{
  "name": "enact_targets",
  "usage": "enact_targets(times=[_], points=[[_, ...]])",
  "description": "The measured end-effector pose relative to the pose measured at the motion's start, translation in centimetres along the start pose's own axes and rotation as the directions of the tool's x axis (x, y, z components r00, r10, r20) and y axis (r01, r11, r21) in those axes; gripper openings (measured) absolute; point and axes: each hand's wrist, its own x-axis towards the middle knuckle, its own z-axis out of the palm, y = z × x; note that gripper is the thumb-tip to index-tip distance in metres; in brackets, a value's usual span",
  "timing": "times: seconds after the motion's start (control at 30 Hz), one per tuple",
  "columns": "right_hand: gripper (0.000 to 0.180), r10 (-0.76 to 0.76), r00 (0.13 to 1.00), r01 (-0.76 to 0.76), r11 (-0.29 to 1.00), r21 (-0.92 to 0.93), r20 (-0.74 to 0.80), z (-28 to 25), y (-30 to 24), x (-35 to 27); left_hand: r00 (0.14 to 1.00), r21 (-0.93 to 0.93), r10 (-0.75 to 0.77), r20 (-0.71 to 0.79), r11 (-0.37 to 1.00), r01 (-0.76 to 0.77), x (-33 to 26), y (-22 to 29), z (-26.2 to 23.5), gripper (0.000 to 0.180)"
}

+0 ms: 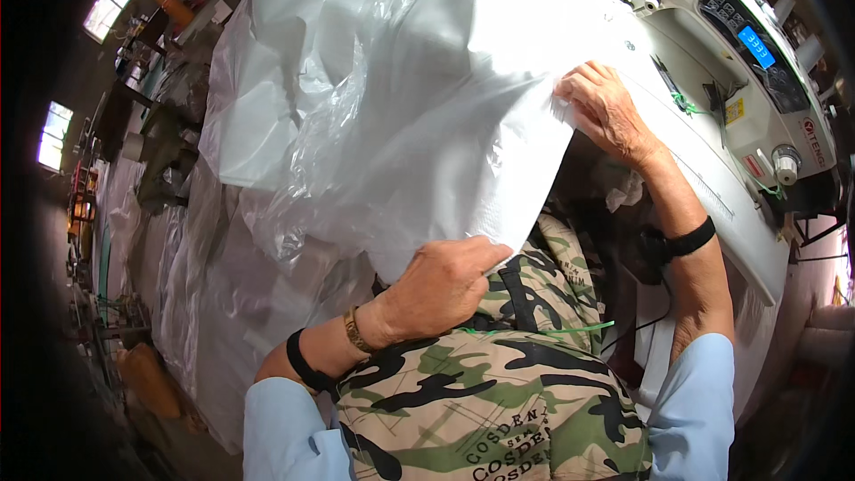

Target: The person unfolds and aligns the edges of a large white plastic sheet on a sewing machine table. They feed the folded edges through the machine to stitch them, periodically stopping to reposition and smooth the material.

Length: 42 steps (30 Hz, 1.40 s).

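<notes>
A large sheet of thin, shiny white plastic film spreads across the work surface and hangs toward my lap. My left hand is closed on its near corner, close to my camouflage apron. Farther up the same edge, beside the sewing machine, my right hand pinches the film between thumb and fingers. The edge between the two hands runs fairly straight and looks taut. The fingertips of both hands are partly hidden by folds of film.
At the right stands a white sewing machine with a lit blue display. Dark thread snips and green thread lie on its bed. Crumpled film piles up at the left. A green strip lies across the apron.
</notes>
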Motion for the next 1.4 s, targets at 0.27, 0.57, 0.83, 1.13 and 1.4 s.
enact_targets(times=[0.27,0.57,0.83,1.13,1.4], points=[[0.027,0.185,0.927,-0.256,0.948,-0.191,-0.326,2.0,0.6,-0.2,0.98,-0.081,0.054,0.192,0.996,-0.039,2.3,-1.5,1.3,0.034],[0.051,0.351,0.923,-0.373,0.916,-0.15,-0.155,1.6,1.1,0.2,0.979,0.017,0.082,0.188,0.996,-0.087,1.8,-4.1,1.3,0.035],[0.09,0.417,0.908,-0.404,0.895,-0.192,0.035,1.1,2.2,1.6,0.99,0.083,0.025,0.141,0.996,-0.038,3.9,-5.7,-0.1,0.037],[0.101,0.35,0.937,-0.349,0.934,-0.074,0.008,1.0,2.9,1.8,0.993,0.196,0.106,0.041,0.974,-0.112,10.6,-5.2,-1.6,0.03],[0.06,0.313,0.938,-0.306,0.95,0.068,-0.15,1.2,3.1,1.6,0.988,0.231,0.152,0.005,0.962,-0.149,17.9,-5.4,-0.9,0.017]])
